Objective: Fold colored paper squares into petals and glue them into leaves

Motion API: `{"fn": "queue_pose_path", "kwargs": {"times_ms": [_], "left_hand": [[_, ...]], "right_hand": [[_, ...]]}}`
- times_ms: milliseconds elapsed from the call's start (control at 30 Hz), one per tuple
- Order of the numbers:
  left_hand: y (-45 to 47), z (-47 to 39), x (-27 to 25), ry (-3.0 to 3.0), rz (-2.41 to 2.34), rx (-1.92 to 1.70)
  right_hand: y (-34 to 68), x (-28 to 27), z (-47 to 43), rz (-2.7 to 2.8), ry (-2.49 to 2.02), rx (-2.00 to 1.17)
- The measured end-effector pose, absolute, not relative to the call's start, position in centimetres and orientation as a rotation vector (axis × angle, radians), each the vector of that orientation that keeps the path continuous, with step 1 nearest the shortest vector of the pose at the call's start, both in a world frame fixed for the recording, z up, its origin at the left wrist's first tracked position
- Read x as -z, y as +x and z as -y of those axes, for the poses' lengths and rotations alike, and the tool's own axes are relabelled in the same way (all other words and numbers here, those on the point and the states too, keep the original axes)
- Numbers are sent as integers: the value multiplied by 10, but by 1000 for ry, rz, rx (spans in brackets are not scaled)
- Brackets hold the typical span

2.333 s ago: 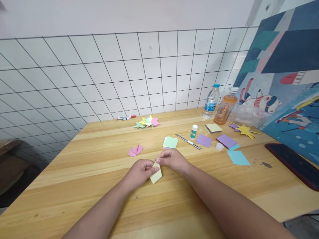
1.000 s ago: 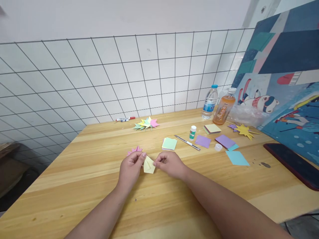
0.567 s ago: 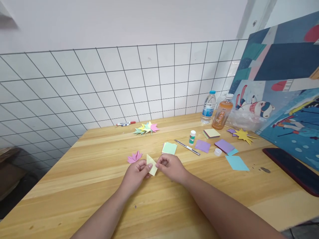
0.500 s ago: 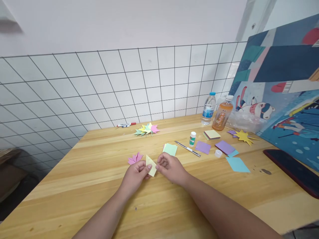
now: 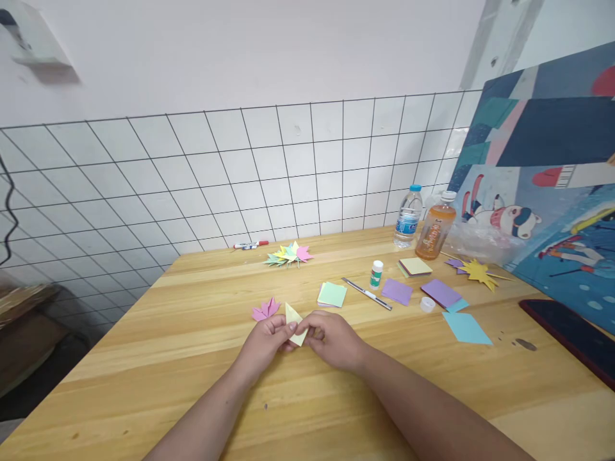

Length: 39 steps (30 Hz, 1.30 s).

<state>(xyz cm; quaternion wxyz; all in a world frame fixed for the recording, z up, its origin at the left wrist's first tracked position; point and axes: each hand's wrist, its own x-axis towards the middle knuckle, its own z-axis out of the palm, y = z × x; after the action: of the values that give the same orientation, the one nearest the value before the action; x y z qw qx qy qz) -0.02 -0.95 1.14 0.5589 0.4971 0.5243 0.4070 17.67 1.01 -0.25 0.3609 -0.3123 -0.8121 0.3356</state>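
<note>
A small piece of folded yellow paper [image 5: 294, 317] is held up between both hands, its pointed tip upward. My left hand [image 5: 267, 339] pinches its left side, thumb on the front face. My right hand [image 5: 332, 337] is closed at its right edge, thumb and finger pressed on the paper; its other fingers are curled. Just behind my left hand lies a pink folded paper piece [image 5: 266, 309]. A stack of light green paper squares [image 5: 332, 294] sits beyond my right hand.
Further back are a folded-paper cluster [image 5: 289, 255] and markers [image 5: 250, 245]. To the right lie a utility knife [image 5: 366, 293], glue stick [image 5: 377, 274], its cap [image 5: 427, 304], purple squares [image 5: 396, 291], a blue sheet [image 5: 467, 328], a phone [image 5: 567, 339], a water bottle [image 5: 408, 218] and an orange drink bottle [image 5: 435, 227].
My right hand has moved in closer, its thumb and finger now on the paper's right edge. The view has shifted slightly, so everything sits a little lower and further right.
</note>
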Motion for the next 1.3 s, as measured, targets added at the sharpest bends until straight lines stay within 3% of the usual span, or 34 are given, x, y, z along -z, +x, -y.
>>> {"fn": "queue_pose_path", "kwargs": {"times_ms": [367,967,1300], "left_hand": [[0,10,-11,1176,-1178,-954],[0,11,-6,1246,-1036,-1028],[6,9,9,1416,-1223,-945]], "right_hand": [[180,1,-13,2084,-814,-791],[166,3,-18,1655,-996,-1168],[169,9,-18,1542,-1080,-1216]]}}
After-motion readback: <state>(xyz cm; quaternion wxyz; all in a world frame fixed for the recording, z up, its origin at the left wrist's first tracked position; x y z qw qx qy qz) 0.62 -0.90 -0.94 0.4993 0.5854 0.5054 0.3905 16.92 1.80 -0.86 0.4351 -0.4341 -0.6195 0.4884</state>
